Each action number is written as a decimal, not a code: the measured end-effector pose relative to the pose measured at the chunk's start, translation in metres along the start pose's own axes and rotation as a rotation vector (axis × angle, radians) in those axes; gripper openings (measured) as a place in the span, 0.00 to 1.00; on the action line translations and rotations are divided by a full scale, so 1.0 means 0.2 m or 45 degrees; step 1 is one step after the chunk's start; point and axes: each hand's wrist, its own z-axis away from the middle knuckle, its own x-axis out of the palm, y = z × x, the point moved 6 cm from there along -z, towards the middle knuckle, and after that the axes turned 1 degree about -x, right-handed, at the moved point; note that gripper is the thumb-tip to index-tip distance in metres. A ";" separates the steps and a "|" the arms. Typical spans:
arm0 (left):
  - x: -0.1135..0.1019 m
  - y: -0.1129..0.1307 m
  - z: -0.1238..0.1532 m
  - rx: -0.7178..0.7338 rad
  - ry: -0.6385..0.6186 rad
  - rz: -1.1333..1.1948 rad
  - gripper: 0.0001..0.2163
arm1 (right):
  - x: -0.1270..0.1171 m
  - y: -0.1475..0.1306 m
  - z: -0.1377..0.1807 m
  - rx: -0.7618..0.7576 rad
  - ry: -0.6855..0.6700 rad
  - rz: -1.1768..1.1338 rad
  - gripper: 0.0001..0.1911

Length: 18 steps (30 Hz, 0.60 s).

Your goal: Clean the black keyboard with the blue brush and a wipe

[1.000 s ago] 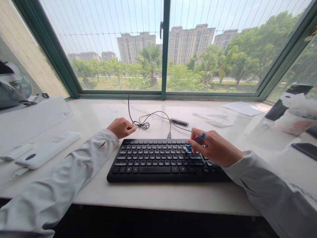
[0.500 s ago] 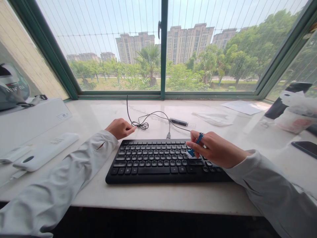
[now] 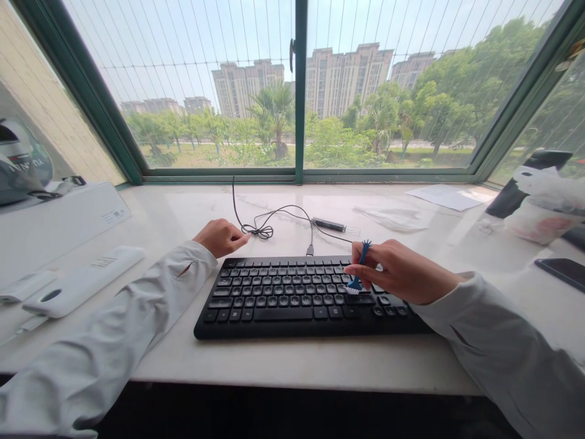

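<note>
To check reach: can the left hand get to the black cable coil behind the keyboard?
Probably yes: the left hand rests right beside the cable coil, fingers pointing at it, and nothing lies between them.

The flat black plastic keyboard (image 3: 292, 299) has a matt case, and its keys show a faint sheen. The small blue plastic brush (image 3: 355, 281) looks smooth and slightly glossy, with pale bristles at its lower end. The pale stone-like counter (image 3: 283, 366) is polished, smooth and reflective, with faint veining. The long white cloth sleeves (image 3: 114, 323) look thin, matt and creased. The thin black rubbery cable (image 3: 260, 231) is smooth. The white oblong plastic device (image 3: 82, 280) is matt. The dark green window frame (image 3: 299, 122) looks like painted metal.
</note>
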 end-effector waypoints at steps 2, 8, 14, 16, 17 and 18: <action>0.00 0.00 0.00 0.003 0.007 -0.002 0.25 | -0.02 0.00 0.01 -0.062 -0.012 0.000 0.17; -0.01 0.01 0.00 0.012 0.020 0.010 0.25 | -0.07 0.02 0.04 -0.141 -0.101 0.089 0.17; 0.00 0.00 0.00 0.028 0.020 0.018 0.25 | -0.10 0.05 0.05 -0.103 -0.110 0.156 0.18; 0.00 0.00 0.00 0.021 0.020 0.011 0.25 | -0.11 0.05 0.05 -0.101 -0.072 0.150 0.18; 0.00 0.00 0.00 0.018 0.017 0.008 0.25 | -0.12 0.05 0.05 -0.095 -0.019 0.138 0.18; 0.00 0.00 0.00 0.016 0.013 0.008 0.25 | -0.13 0.04 0.05 -0.081 0.065 0.121 0.18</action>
